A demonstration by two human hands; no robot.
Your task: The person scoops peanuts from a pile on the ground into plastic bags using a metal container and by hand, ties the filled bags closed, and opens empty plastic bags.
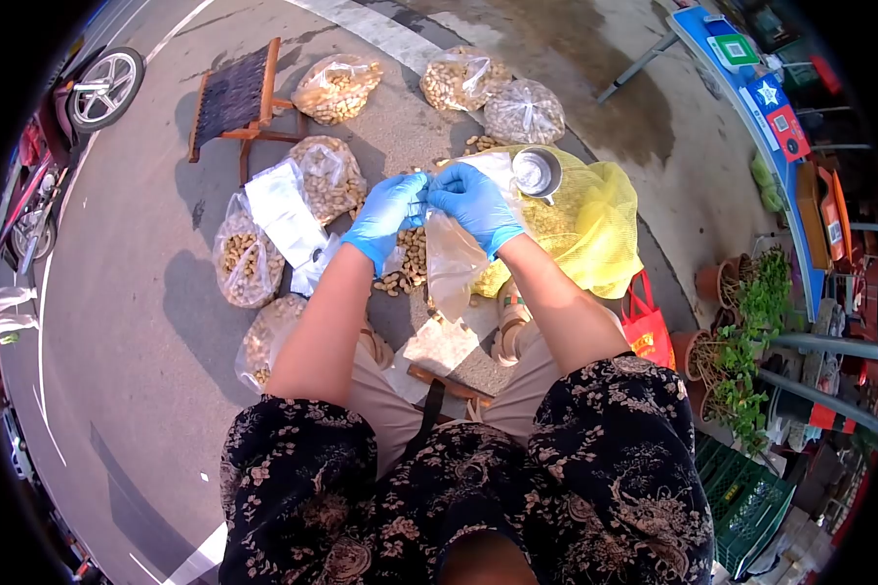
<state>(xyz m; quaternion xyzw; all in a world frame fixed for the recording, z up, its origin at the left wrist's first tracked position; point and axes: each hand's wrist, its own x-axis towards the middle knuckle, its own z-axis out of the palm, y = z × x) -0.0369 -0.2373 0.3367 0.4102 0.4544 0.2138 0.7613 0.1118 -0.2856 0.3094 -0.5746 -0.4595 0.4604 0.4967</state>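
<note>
My left hand (388,216) and my right hand (472,203), both in blue gloves, meet with their fingertips pinched together. A clear plastic bag (456,261) hangs limp below my right hand, and my left fingers close at its upper edge. Below lies a pile of loose unshelled peanuts (413,255). To the right, a yellow mesh sack (595,229) lies spread out with a metal cup (538,174) on it. A stack of flat plastic bags (288,216) rests at the left on filled bags of peanuts.
Filled peanut bags (338,88) stand around, including a tied bag (525,111) at the back. A folding stool (236,100) is at the far left. A red bag (647,327), potted plants (759,307), a green crate (743,499) and a blue table (741,97) line the right side.
</note>
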